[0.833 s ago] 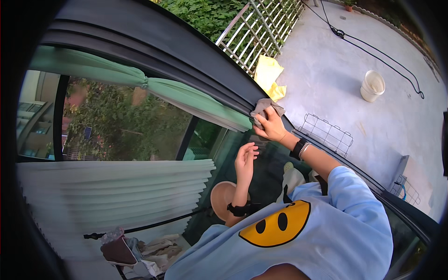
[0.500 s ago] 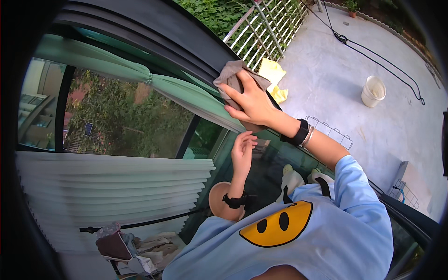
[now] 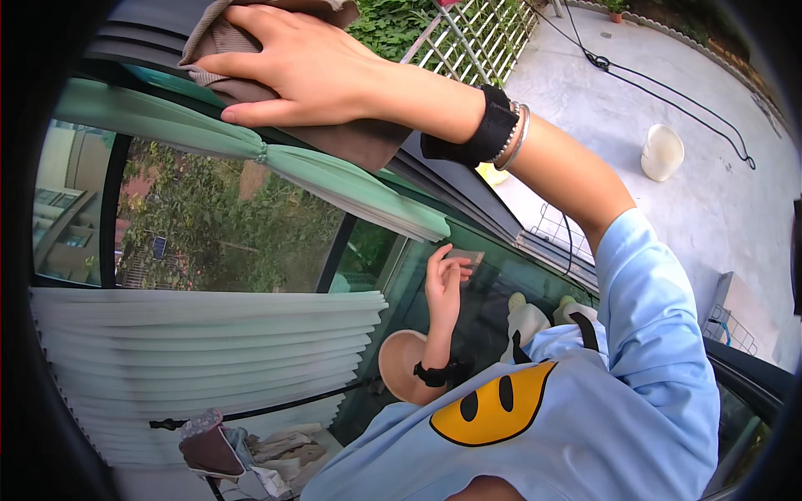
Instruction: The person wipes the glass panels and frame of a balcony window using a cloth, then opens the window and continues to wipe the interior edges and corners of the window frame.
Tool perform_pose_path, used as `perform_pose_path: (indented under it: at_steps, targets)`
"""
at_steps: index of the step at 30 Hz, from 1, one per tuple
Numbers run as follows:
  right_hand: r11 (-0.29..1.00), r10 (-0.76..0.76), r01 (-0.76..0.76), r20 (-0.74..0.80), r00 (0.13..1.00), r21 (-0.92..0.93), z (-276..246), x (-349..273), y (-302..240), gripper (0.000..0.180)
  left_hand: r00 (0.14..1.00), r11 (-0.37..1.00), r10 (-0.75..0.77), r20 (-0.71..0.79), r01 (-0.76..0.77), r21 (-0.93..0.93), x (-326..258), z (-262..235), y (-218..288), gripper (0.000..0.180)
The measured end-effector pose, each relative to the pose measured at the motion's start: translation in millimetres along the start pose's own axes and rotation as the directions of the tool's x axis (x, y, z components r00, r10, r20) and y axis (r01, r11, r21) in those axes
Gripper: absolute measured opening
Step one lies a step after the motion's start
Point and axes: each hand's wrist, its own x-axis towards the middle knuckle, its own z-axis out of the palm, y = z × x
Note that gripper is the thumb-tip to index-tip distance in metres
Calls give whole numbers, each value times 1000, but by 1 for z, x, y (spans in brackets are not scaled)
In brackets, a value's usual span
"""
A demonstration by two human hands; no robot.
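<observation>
a: where's the cloth?
b: up at the upper left, against the dark frame, just above the green curtain.
a: and the right hand?
b: holding that cloth, fingers spread across it.
a: the left hand?
b: free, raised, fingers loosely bent, near the curtain's end. a tan bucket sits beside its forearm.

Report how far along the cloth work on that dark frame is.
Done: the brown cloth has travelled leftward along the dark frame.
In hand: the right hand lies spread over it; the left hand is empty.
Remaining: possibly the stretch left of the cloth; wiped and unwiped look alike.
</observation>
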Motion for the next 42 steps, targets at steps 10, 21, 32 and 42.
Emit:
perform_pose_path:
  at_steps: [10,21,32,42]
  targets:
    - [980,197,-192,128,972,-53,-10,-104,-17,52,996,996,-88,-26,88,-9,-12,-14,-25,30]
    - [875,478,-458,425,769,-155,-39,-331,-40,54,985,986,-169,-25,169,9,-14,-26,-38,28]
    - [737,674,-586,427,603,-337,-41,-437,-65,64,982,982,-182,-52,185,49,-6,-45,-32,27]
    - [773,612,-588,524,592,-239,-60,-383,-67,56,976,981,-180,124,168,99,28,-40,-27,27]
